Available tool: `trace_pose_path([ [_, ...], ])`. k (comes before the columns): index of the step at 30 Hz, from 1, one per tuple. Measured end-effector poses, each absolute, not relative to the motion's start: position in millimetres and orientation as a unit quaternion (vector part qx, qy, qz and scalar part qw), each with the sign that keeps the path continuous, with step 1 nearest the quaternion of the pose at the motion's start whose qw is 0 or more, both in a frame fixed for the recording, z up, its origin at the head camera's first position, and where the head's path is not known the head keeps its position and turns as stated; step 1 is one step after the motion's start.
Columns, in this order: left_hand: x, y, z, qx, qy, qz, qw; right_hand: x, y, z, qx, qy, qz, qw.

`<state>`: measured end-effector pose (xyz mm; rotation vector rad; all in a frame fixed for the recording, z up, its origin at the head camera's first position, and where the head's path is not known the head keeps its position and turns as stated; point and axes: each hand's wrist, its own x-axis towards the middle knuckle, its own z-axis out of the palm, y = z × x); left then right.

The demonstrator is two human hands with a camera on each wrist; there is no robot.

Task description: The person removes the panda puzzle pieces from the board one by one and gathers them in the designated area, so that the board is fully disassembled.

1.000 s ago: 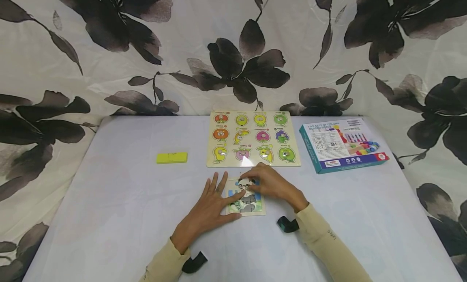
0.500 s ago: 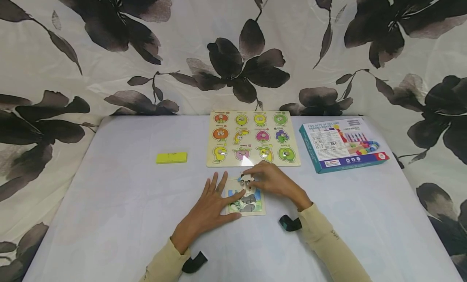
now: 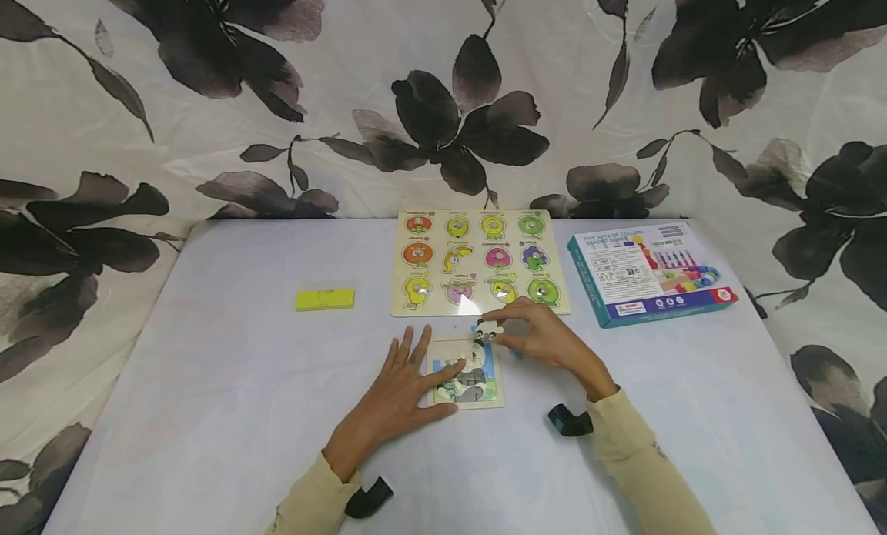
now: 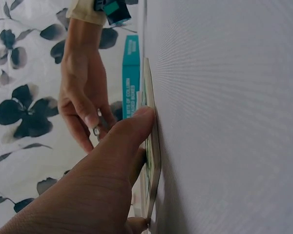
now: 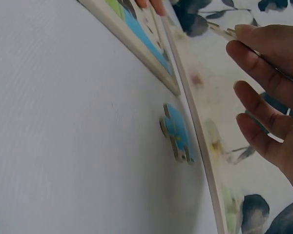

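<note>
A small wooden jigsaw puzzle (image 3: 493, 402) with a panda picture lies on the white tabletop. My left hand (image 3: 395, 396) rests on it with straight, spread fingers, the index finger across the picture and the thumb at the near edge. Above the puzzle's far right corner, my right hand (image 3: 543, 335) pinches a panda-face puzzle piece (image 3: 488, 332) between thumb and fingers. That piece shows edge-on in the right wrist view, clear of the table. A loose blue puzzle piece (image 5: 177, 129) lies on the table beside the puzzle, mostly hidden under my right hand in the head view.
Just behind the puzzle lies a larger fruit puzzle board (image 3: 398, 310). A teal and white box (image 3: 651, 277) sits at the back right, a yellow block (image 3: 325, 299) at the left. Floral cloth (image 3: 471, 135) hangs behind the table.
My right hand has lifted the panda-face piece off the puzzle and moved it right, towards the far corner. The loose blue piece now shows under that hand. My left hand stays put.
</note>
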<state>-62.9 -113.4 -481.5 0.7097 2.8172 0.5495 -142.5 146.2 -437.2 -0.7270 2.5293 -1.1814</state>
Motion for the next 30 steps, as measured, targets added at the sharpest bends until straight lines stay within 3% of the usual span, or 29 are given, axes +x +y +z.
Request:
trace_pose_path([
  [30, -62.3, -112.5, -478.4, 0.241, 0.947, 0.195, 0.084, -135.4, 221.2, -447.2, -0.16, 0.882, -0.421, 0.138],
])
